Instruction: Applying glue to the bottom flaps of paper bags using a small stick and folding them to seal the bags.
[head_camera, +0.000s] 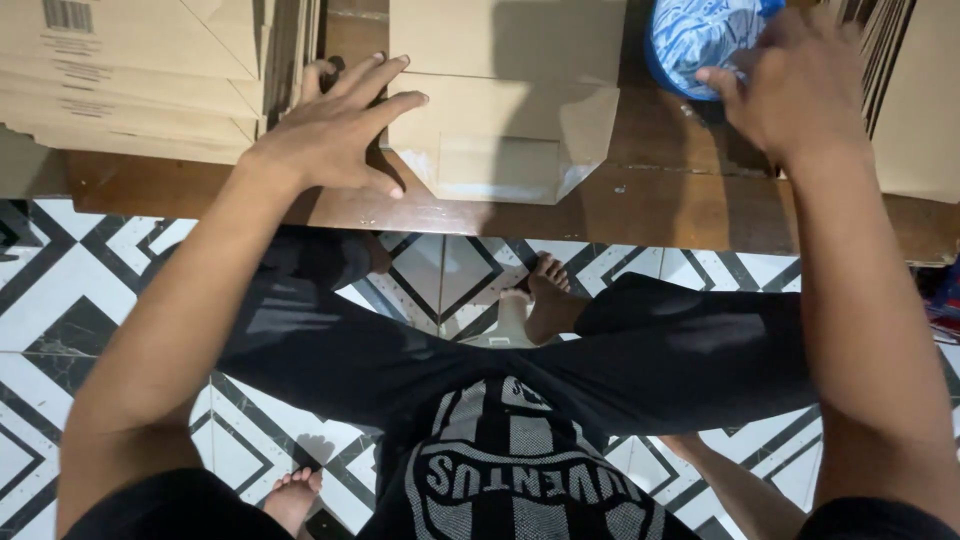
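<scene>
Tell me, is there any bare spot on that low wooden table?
Bare wood shows on the table between the folded brown box and the right hand at the blue bowl. It is crowded beside the left hand, against the cardboard stack.

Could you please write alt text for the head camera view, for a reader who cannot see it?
Seen from above, a seated person's left hand lies flat on a folded brown paper bag on a low wooden table, while the right hand reaches into a blue bowl. Stacked flat cardboard sits at the left, above a black-and-white patterned tile floor.
</scene>
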